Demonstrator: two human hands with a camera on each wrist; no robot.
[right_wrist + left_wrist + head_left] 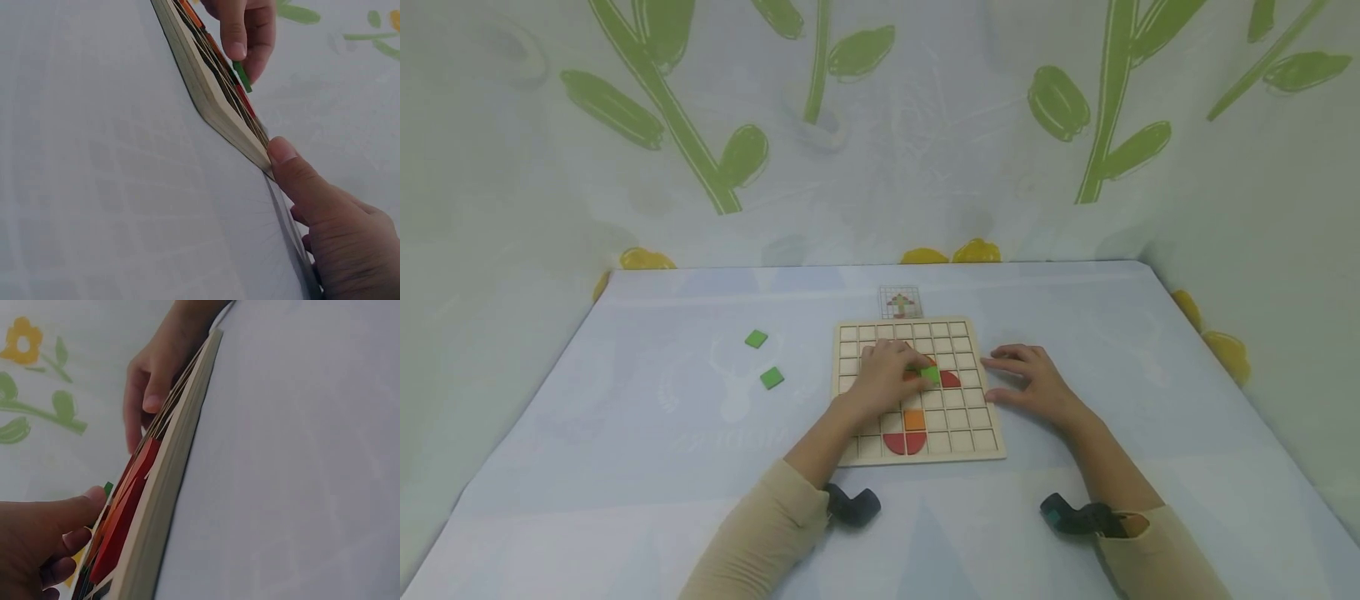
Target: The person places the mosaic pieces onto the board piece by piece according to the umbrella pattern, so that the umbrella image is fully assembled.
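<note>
A wooden grid board point(957, 419) lies on the table. My left hand point(882, 377) is over its middle, pinching a green square tile point(931, 375) between thumb and fingers; in the right wrist view the tile point(242, 76) is tilted at the board's surface. Beside it sits a red quarter-round tile point(950, 380). Lower on the board are an orange square tile point(914, 419) and two red quarter-round tiles point(905, 444). Other pieces are partly hidden under the left hand. My right hand point(1032, 385) touches the board's right edge with thumb and fingertips, its fingers extended.
Two loose green square tiles point(771, 377) lie on the table left of the board. A small pattern card point(900, 302) with a printed grid sits just behind the board. Patterned walls point(895, 167) rise at the back and sides of the table.
</note>
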